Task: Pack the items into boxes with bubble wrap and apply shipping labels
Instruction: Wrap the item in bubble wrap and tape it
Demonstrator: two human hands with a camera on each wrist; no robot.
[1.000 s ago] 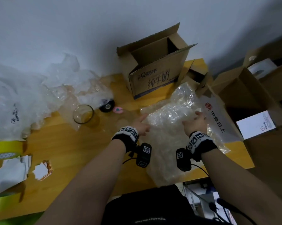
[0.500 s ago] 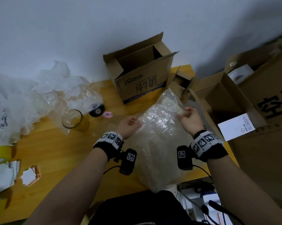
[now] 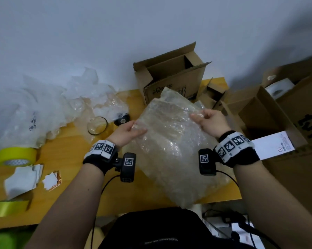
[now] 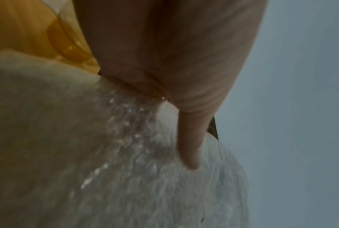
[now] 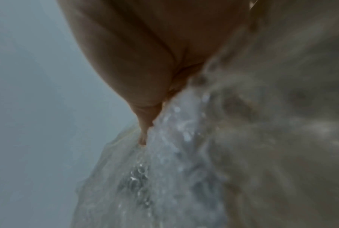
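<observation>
The bubble wrap [image 3: 171, 141] is a large clear sheet held up over the table [image 3: 76, 159], its upper end raised toward the open box [image 3: 171, 78] and its lower end hanging past the near table edge. The left hand [image 3: 123, 134] pinches the sheet's left edge, thumb on top and fingers behind, so that grip is clamped on the wrap; the left wrist view shows one finger [image 4: 190, 143] lying along the bubbled surface. The right hand [image 3: 212, 123] pinches the upper right edge, fingers curled onto the film. The wrap looks very light, limp and somewhat slick, so it will sag and fold wherever it is not supported; edge or corner holds spread well apart, as here, suit it best, and a hard squeeze would likely pop bubbles. A glass [image 3: 97, 125] stands on the table just left of the left hand, probably an item to wrap, and being fragile it wants a hold round its wall. Near it is a small black roll [image 3: 122, 120], with crumpled plastic [image 3: 49, 108] behind and yellow tape [image 3: 15, 156] and paper scraps [image 3: 24, 178] at the far left. More boxes [image 3: 270, 112] crowd the right side.
</observation>
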